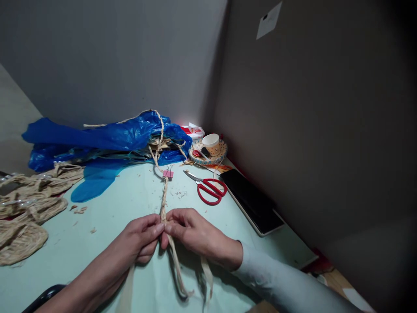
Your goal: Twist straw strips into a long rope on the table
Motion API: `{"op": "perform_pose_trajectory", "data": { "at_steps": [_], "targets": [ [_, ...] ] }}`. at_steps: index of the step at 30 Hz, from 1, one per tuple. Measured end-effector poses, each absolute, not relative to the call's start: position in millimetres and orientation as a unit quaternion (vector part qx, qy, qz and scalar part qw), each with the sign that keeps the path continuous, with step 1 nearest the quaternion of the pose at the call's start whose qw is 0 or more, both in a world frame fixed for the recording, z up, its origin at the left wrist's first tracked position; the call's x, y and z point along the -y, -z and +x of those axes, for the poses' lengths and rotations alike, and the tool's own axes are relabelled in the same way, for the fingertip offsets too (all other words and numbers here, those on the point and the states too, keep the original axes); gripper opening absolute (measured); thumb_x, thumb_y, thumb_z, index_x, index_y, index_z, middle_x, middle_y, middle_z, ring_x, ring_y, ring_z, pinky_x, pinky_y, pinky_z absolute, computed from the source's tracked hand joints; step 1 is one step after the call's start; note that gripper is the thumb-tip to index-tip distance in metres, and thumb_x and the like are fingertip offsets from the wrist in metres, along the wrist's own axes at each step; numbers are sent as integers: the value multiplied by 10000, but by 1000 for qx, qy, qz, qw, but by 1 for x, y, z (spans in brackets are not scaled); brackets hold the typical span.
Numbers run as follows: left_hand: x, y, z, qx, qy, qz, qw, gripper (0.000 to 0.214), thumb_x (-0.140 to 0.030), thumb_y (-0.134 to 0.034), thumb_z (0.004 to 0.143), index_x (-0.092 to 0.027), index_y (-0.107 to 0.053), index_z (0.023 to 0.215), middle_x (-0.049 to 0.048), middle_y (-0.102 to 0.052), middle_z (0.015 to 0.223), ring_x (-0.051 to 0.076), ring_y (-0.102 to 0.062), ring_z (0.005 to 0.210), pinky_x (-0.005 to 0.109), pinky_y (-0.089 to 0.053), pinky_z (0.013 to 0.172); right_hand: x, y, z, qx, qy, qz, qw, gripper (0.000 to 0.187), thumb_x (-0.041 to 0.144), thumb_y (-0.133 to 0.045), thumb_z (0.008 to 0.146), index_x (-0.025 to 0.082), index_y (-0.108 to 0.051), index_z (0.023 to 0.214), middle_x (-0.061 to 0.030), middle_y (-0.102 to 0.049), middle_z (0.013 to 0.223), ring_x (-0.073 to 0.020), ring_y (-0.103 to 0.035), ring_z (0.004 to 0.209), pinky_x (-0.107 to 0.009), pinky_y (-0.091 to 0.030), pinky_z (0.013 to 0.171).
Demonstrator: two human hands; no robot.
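Observation:
A pale straw braid [164,194] runs toward me from a pink binder clip [168,174] on the table. My left hand [144,237] pinches the braid's near end from the left, thumb and fingers closed. From the right, my right hand [187,230] pinches the same spot, its thumb almost touching the left thumb. Loose straw strands [176,265] hang from between my hands toward the table's near side. Another pale strip [207,276] dangles below my right wrist. Past the clip, more braid lies over a blue plastic bag [130,132].
Red-handled scissors [211,191] lie right of the braid, beside a dark-screened tablet [250,200]. Behind them a paper cup [211,144] stands in a woven tray [208,161]. Several woven straw pieces [22,241] are at the left. Straw scraps dot the pale green table [107,243].

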State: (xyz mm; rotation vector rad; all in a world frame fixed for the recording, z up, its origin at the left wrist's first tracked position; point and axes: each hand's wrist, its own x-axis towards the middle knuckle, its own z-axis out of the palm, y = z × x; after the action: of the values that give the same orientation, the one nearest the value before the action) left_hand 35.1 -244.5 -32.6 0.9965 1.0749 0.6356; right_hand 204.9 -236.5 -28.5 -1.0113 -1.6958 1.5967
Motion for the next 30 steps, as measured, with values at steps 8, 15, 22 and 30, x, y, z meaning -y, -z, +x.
{"op": "perform_pose_trajectory", "data": {
  "at_steps": [8, 15, 22, 30],
  "targets": [
    [248, 28, 38, -547, -276, 491, 620, 289, -409, -654, 793, -165, -562, 669, -101, -426, 462, 44, -206, 405, 212, -122, 425, 246, 27, 209, 720, -478, -428, 265, 156, 190, -472, 929, 163, -478, 1083, -23, -703, 775, -150, -616, 730, -236, -418, 687],
    [248, 26, 42, -579, -293, 516, 559, 220, -340, -701, 691, -173, -576, 621, -44, -564, 517, 88, -383, 495, 201, -243, 490, 245, 11, 219, 810, -274, -484, 185, 193, 269, -507, 916, 175, -581, 764, -29, -612, 671, -133, -474, 594, -263, -258, 553],
    [254, 29, 46, -589, -330, 500, 543, 189, -330, -692, 668, -195, -580, 598, -67, -514, 417, 101, -407, 441, 209, -261, 481, 260, 18, 206, 827, -225, -469, 212, 177, 243, -478, 905, 175, -568, 769, -15, -601, 624, -105, -403, 487, -289, -208, 514],
    [259, 32, 41, -562, -349, 437, 609, 260, -423, -687, 725, -176, -625, 674, -68, -487, 363, 50, -298, 365, 185, -149, 438, 268, 27, 200, 950, -8, -288, 118, 217, 132, -464, 856, 69, -588, 1021, -102, -682, 854, -186, -550, 596, -319, -247, 493]
  ]
}}
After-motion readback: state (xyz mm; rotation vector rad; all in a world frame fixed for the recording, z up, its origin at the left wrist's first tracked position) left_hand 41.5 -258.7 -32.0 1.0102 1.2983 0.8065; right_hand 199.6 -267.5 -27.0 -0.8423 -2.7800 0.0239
